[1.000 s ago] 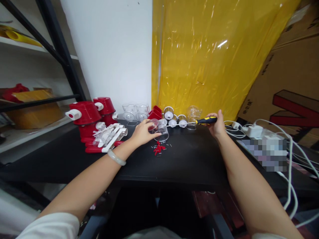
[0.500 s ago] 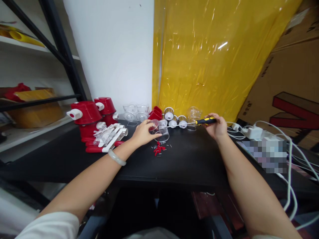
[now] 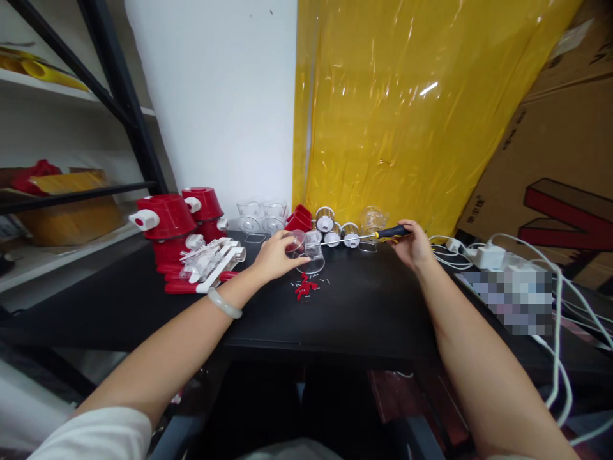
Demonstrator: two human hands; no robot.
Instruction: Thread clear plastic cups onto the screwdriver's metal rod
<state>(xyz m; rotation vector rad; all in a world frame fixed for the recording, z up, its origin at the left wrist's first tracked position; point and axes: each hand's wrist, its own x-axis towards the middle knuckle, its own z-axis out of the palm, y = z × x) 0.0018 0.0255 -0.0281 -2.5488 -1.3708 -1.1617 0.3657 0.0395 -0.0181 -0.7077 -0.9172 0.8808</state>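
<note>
The left hand was closed around a small clear plastic housing that rested on the black table, fingers curled over its near side. The right hand gripped the black-and-yellow handle of a screwdriver, its thin shaft lying nearly level and running left toward the housing — the tip seemed to meet the clear part, though it was too small to be sure. Just in front of the housing lay a scatter of small red pieces and pale screws. Behind stood more clear cups and round metal-banded parts; red bases were stacked to the left, white cables to the right. Driving well here would likely call for the housing pinned flat and the shaft kept in line with the screw — light pressure, since clear plastic cracks easily.
</note>
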